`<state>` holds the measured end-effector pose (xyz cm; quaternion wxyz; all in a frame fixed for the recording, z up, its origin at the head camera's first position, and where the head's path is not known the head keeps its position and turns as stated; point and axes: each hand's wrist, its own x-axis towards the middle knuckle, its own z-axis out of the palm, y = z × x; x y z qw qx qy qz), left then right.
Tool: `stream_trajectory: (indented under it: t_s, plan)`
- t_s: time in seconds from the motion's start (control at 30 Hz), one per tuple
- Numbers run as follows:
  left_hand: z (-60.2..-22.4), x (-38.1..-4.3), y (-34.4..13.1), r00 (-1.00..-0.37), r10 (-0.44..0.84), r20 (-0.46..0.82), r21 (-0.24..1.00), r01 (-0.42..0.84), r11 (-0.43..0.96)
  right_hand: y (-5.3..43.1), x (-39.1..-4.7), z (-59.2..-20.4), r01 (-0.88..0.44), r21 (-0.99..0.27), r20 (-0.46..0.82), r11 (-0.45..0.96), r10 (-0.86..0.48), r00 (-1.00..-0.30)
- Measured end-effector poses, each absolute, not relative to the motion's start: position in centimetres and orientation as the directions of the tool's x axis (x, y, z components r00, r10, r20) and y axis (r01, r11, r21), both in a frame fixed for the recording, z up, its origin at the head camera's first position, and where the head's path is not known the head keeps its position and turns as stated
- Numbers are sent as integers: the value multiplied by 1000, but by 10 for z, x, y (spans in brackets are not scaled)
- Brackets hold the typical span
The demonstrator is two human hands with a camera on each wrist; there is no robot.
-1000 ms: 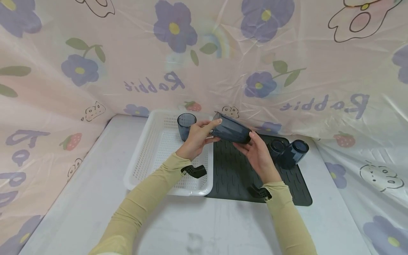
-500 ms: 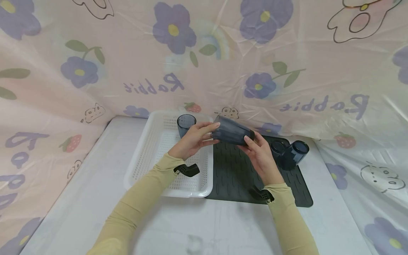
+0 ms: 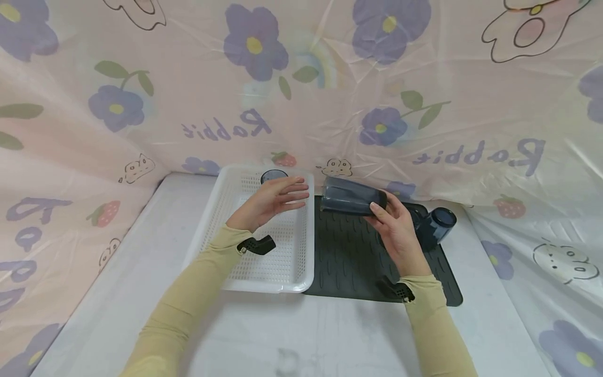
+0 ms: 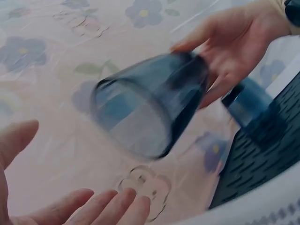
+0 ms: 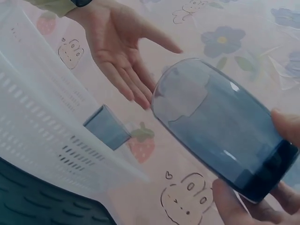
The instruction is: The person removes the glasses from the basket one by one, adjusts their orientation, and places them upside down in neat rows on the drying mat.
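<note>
A blue-grey glass tumbler point(image 3: 353, 197) lies sideways in the air over the dark mat, its mouth toward the left. My right hand point(image 3: 394, 225) grips it by the thick base, thumb on the near side. In the right wrist view the see-through tumbler point(image 5: 215, 126) shows its mouth facing my left hand point(image 5: 119, 51). That left hand point(image 3: 273, 201) hovers over the white basket with its fingers extended, apart from the tumbler and holding nothing. Behind it, a second tumbler point(image 3: 274, 175) stands in the basket, mostly hidden by the hand.
The white perforated basket point(image 3: 308, 251) sits left of the black ridged mat point(image 3: 348, 272) on a white table point(image 3: 264, 335). At the mat's right side stands an upside-down tumbler point(image 3: 438, 225), with another partly hidden behind my right hand. A patterned plastic curtain point(image 3: 311, 125) borders the back and sides.
My left hand has let go of the tumbler's mouth end and drawn back to the left. My right hand has carried the tumbler slightly right and leveled it.
</note>
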<state>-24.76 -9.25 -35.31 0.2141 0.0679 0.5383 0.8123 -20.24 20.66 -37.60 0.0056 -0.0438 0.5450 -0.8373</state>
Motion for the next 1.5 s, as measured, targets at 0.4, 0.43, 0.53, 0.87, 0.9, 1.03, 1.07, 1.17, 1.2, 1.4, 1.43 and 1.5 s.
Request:
stream_trajectory:
  t_s: [0.4, 0.43, 0.53, 0.87, 0.9, 1.03, 1.07, 1.17, 1.2, 1.4, 1.43, 1.5]
  plan:
    - [-352, -253, -148, -941, 319, -111, 924, -216, -315, 226, -200, -381, -99, -932, 107, -350, -5, -994]
    - [-352, -253, -151, -943, 315, -111, 923, -215, -319, 227, -200, -381, -107, -931, 116, -349, -3, -993]
    - [-350, -256, -159, -947, 297, -124, 908, -229, -351, 231, -200, -381, -131, -929, 136, -346, 10, -991]
    - [-346, -261, -174, -951, 264, -159, 905, -247, -346, 241, -197, -376, -149, -944, 135, -293, 69, -988]
    - [-346, -261, -174, -952, 263, -159, 909, -245, -337, 241, -196, -376, -153, -947, 138, -282, 71, -988]
    - [-348, -264, -177, -948, 280, -151, 919, -239, -314, 242, -197, -376, -170, -955, 156, -242, 75, -985]
    - [-349, -265, -178, -946, 289, -147, 921, -238, -308, 242, -197, -376, -175, -957, 162, -229, 76, -984]
    - [-351, -269, -181, -941, 301, -152, 927, -241, -287, 242, -197, -376, -188, -967, 176, -174, 80, -981]
    - [-352, -270, -182, -941, 299, -156, 929, -243, -280, 242, -196, -376, -190, -969, 180, -156, 81, -980]
    - [-359, -278, -185, -945, 275, -176, 935, -248, -255, 242, -195, -379, -189, -979, 181, -81, 93, -979]
    - [-360, -279, -186, -947, 268, -179, 936, -248, -251, 242, -196, -380, -189, -979, 181, -72, 96, -979]
    - [-362, -280, -187, -948, 256, -190, 938, -252, -239, 242, -197, -381, -188, -980, 182, -56, 103, -978]
